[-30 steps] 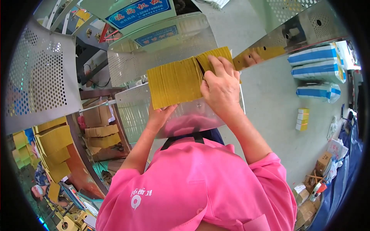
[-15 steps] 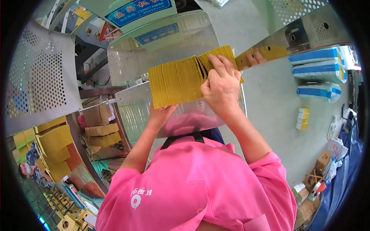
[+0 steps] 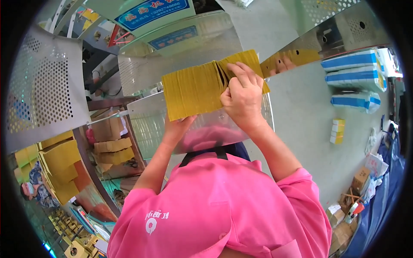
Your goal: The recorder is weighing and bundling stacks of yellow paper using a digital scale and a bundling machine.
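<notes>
A long stack of yellow paper sheets (image 3: 192, 89) lies tilted over a shiny metal tray (image 3: 148, 112), with the sheet edges facing up. A dark gap splits the stack near its right end. My left hand (image 3: 178, 127) supports the stack from beneath at its near left corner; most of its fingers are hidden under the paper. My right hand (image 3: 245, 93) is bent over the right part of the stack, its fingers pressed onto the sheets just right of the gap.
Perforated metal panels (image 3: 47, 81) flank the tray at left. A polished metal bar (image 3: 309, 45) extends to the upper right. Blue-and-white packages (image 3: 350, 71) and a small yellow-white bundle (image 3: 337, 131) rest on the floor at right. More yellow paper stacks (image 3: 60, 165) stand at left, near another person (image 3: 38, 185).
The stack and both my hands have shifted slightly left in the view. My grip looks the same, and the gap in the sheets is still there.
</notes>
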The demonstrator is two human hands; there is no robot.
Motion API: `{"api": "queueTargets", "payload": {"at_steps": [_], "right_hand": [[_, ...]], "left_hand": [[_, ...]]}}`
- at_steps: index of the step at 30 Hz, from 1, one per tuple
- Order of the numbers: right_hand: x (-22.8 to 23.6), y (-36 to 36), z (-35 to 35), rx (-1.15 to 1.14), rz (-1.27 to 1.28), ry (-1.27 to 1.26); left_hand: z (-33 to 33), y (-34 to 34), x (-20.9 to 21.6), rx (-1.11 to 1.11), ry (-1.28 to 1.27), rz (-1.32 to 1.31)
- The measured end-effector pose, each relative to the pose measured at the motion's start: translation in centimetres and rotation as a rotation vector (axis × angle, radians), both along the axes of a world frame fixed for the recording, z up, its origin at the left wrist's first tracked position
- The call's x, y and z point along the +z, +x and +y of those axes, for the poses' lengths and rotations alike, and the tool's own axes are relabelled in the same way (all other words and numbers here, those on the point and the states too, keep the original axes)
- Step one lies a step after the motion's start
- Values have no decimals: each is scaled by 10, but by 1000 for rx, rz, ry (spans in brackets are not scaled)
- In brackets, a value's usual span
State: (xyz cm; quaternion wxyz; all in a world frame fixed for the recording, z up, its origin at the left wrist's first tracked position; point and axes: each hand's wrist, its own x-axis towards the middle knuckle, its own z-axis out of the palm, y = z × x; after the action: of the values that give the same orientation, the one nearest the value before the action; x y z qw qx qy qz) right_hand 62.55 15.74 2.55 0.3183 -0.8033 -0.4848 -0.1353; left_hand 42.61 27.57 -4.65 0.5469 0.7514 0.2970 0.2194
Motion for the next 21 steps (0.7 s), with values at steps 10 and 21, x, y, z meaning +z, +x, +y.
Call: {"api": "queueTargets", "payload": {"at_steps": [10,21], "right_hand": [[16,1,1,-8,49,-131],[17,3,7,-24,38,-186]], "left_hand": [[0,-2,0,-6,-61,23],[0,-6,4,-4,-315,-23]]}}
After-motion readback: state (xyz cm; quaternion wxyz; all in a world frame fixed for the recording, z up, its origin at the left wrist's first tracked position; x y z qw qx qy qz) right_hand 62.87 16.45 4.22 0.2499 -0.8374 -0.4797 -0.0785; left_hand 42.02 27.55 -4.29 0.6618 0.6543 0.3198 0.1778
